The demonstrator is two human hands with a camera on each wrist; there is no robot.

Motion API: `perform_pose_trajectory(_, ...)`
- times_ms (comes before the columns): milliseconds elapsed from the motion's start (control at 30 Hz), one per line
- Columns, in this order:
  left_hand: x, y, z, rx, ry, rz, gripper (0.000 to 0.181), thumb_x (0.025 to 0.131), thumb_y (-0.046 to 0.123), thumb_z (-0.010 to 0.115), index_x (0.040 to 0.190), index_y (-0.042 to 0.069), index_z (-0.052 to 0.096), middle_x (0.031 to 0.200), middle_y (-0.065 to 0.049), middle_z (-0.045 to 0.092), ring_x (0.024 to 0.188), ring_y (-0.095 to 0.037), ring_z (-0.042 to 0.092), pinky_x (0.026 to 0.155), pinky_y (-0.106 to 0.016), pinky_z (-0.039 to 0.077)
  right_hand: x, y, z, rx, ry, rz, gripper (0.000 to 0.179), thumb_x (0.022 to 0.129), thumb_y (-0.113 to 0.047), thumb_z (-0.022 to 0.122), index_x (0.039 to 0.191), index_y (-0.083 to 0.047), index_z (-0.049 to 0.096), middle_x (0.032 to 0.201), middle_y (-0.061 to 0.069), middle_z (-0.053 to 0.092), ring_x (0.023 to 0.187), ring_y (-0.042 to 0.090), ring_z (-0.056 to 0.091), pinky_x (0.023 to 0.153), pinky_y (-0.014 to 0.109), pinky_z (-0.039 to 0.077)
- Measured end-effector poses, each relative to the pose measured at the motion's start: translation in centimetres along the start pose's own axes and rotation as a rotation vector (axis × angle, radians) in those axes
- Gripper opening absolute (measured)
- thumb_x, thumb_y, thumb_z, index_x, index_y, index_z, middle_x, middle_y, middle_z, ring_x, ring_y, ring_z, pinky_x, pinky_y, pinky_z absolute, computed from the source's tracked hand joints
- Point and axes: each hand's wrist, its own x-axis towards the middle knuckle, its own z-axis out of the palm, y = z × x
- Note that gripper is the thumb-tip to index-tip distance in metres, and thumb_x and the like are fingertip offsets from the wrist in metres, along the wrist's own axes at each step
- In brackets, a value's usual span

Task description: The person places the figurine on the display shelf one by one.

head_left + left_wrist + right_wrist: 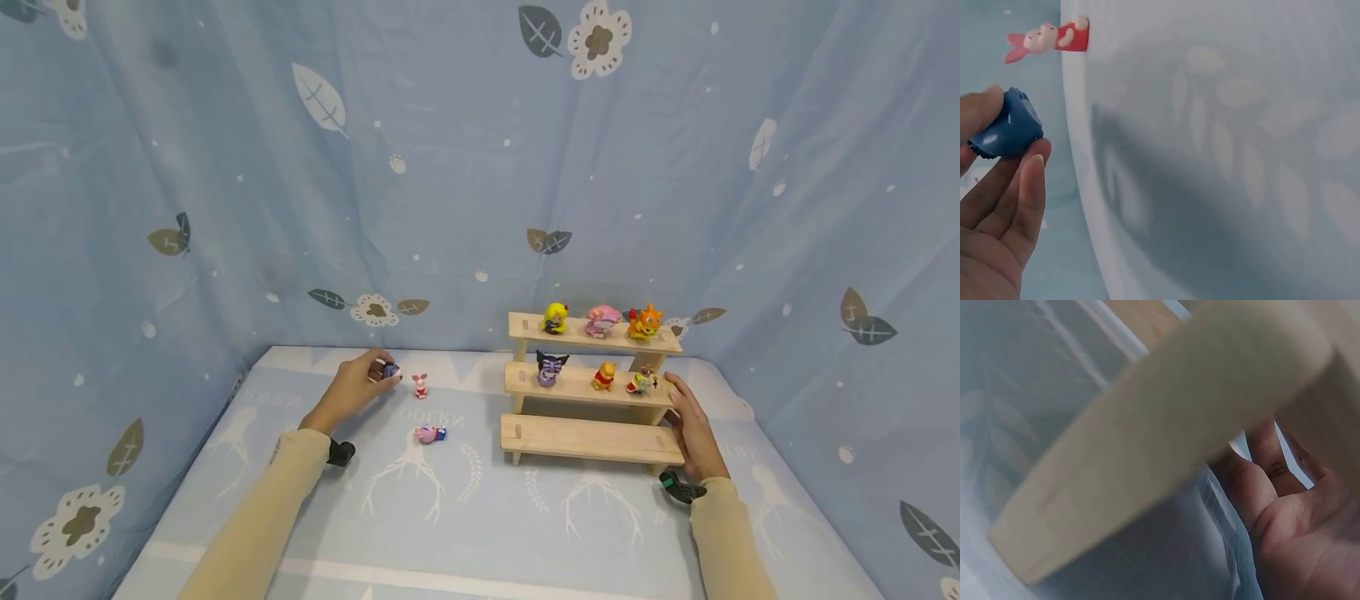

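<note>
My left hand [358,385] pinches a small blue figurine [1013,128] between thumb and fingers, above the far left of the table. Close to its right a pink piglet figurine [420,386] in red stands upright. Nearer to me a pink and blue figurine [431,434] lies on its side. At the right end of a three-tier wooden display shelf [592,438], my right hand [693,429] holds the side by the middle tier. In the right wrist view its fingers [1254,487] pass partly behind a wooden upright, which hides their tips.
The top tier carries a yellow-haired figurine [555,318], a pink one [602,321] and an orange one [645,322]. On the middle tier stand a purple figurine [550,368], a bear [603,377] and a yellow-and-white one [641,381]. A patterned curtain [450,167] rises behind the table.
</note>
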Motion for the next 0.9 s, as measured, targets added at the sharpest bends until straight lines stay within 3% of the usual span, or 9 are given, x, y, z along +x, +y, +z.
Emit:
perform_pose_trajectory(233, 0.2, 1.1, -0.3, -0.064, 0.024, -0.026, 0.046, 0.094, 0.038, 0.077, 0.129, 0.012, 0.063, 0.111, -0.013, 0.072, 0.103, -0.030, 0.068, 0.086, -0.047, 0.057, 0.9, 1.4, -0.6, 0.000, 0.005, -0.014, 0.057, 0.112, -0.045, 0.039, 0.164, -0.031, 0.023, 0.171, 0.013, 0.005, 0.152, 0.040, 0.017, 0.123, 0.049, 0.020)
perform_pose_trajectory(433, 0.1, 2.4, -0.5, -0.099, 0.010, -0.015, 0.048, 0.095, 0.040, 0.076, 0.132, 0.013, 0.062, 0.114, -0.011, 0.071, 0.104, -0.029, 0.067, 0.087, -0.049, 0.055, 0.7, 1.6, -0.7, 0.015, 0.011, -0.014, 0.060, 0.111, -0.047, 0.040, 0.165, -0.029, 0.022, 0.171, 0.012, 0.006, 0.152, 0.039, 0.017, 0.123, 0.047, 0.021)
perform_pose_trajectory(633, -0.3, 3.3, -0.6, -0.124, -0.016, 0.040, 0.040, 0.095, 0.038, 0.076, 0.129, 0.020, 0.064, 0.110, -0.006, 0.071, 0.102, -0.025, 0.068, 0.084, -0.048, 0.055, 0.0, 0.5, -0.2, 0.018, -0.002, -0.007, 0.059, 0.112, -0.043, 0.040, 0.165, -0.027, 0.021, 0.171, 0.014, 0.004, 0.153, 0.042, 0.014, 0.124, 0.051, 0.016)
perform_pose_trajectory(900, 0.0, 4.2, -0.3, -0.114, -0.026, 0.102, 0.043, 0.095, 0.032, 0.077, 0.131, 0.012, 0.065, 0.110, -0.006, 0.071, 0.099, -0.024, 0.068, 0.084, -0.047, 0.056, 0.0, 0.3, 0.0, 0.012, 0.006, -0.017, 0.060, 0.112, -0.041, 0.040, 0.166, -0.024, 0.020, 0.171, 0.016, 0.002, 0.153, 0.043, 0.012, 0.123, 0.056, 0.012)
